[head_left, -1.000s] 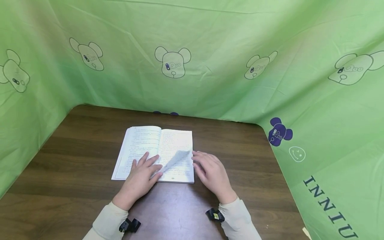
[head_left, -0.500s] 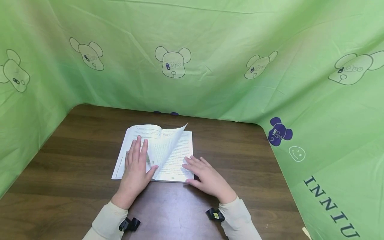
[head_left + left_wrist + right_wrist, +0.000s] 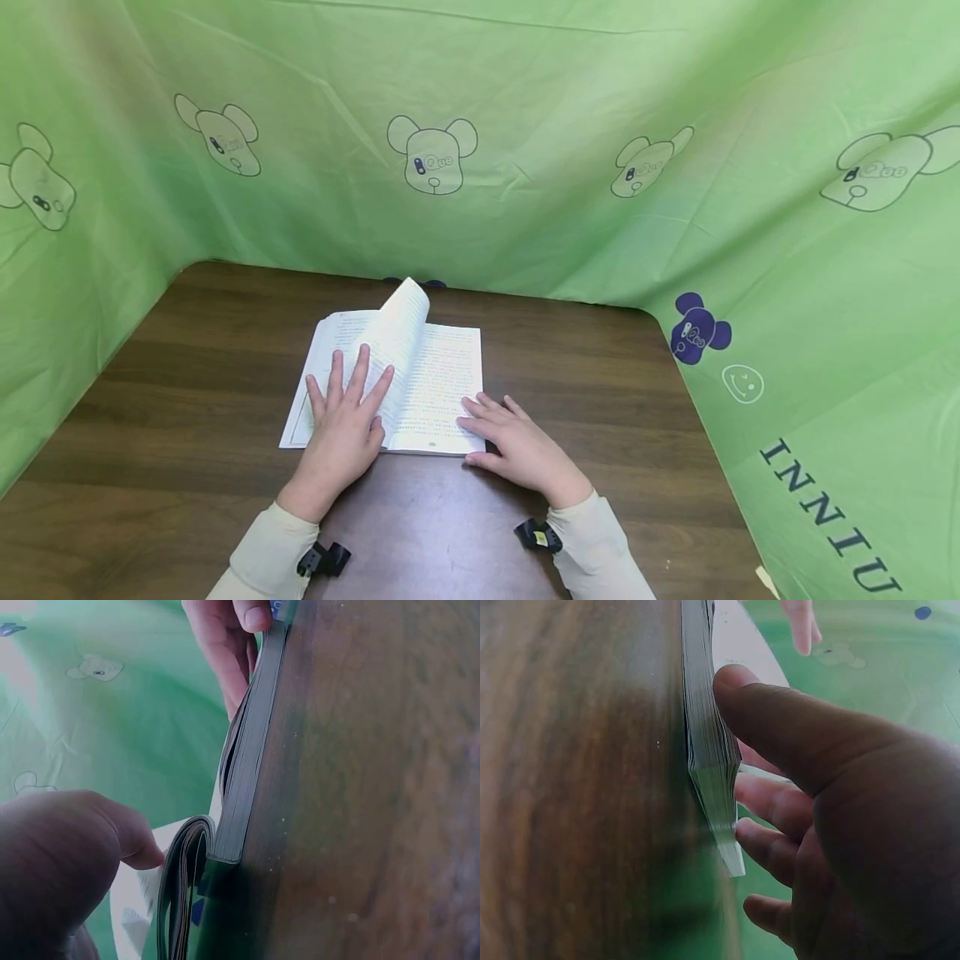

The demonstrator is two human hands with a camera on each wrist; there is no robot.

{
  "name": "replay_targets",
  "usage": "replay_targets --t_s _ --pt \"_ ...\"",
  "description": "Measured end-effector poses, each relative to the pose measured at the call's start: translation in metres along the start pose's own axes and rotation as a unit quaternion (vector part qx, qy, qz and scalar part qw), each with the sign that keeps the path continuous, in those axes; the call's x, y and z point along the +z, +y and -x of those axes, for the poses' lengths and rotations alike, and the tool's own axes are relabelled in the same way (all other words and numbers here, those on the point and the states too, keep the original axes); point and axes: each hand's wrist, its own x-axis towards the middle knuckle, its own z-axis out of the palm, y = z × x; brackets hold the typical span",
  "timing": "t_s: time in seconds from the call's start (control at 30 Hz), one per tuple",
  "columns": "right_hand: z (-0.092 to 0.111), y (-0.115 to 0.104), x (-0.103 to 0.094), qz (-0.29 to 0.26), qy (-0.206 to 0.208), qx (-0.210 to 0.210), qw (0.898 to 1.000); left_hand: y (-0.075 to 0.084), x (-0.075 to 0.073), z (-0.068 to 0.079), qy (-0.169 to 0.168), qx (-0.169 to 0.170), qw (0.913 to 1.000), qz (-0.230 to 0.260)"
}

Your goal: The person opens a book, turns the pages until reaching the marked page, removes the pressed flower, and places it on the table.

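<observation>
An open book (image 3: 450, 358) with printed text lies on the table, and one page (image 3: 405, 321) stands up, curving over toward the left side. My left hand (image 3: 341, 437) spreads its fingers over the left pages and the lower part of that raised page. On the lower right corner of the book rests my right hand (image 3: 517, 442), fingers fairly straight. In the right wrist view, the thumb (image 3: 739, 679) lies at the edge of the thick page block (image 3: 709, 742). From the left wrist, the bottom edge of the book (image 3: 251, 757) shows, with pages bulging near the spine.
The brown wooden table (image 3: 187, 375) extends around the book on all sides. A green curtain (image 3: 525, 225) with bear-head prints hangs behind and beside the table. A black wrist camera (image 3: 324, 560) is strapped to each wrist.
The page has lifted from the right side and swung left past the spine. My left hand has shifted left and spread its fingers; my right hand has moved onto the lower right corner.
</observation>
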Motion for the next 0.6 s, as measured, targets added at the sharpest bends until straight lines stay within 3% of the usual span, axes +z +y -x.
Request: replay_targets --t_s 0.27,0.47,0.6 --pt "-0.0001 0.0003 0.0002 0.005 0.002 0.001 1.0 0.0026 0.0007 0.0008 -0.075 0.0 0.9968 0.026" --pt "0.0 -0.0005 -0.0008 0.004 -0.001 0.007 1.0 0.0044 -0.0009 0.0017 -0.101 -0.03 0.994 0.028" --pt "0.0003 -0.0005 -0.001 -0.001 -0.003 0.01 1.0 0.005 -0.0009 0.0026 -0.101 -0.052 0.9932 0.026"
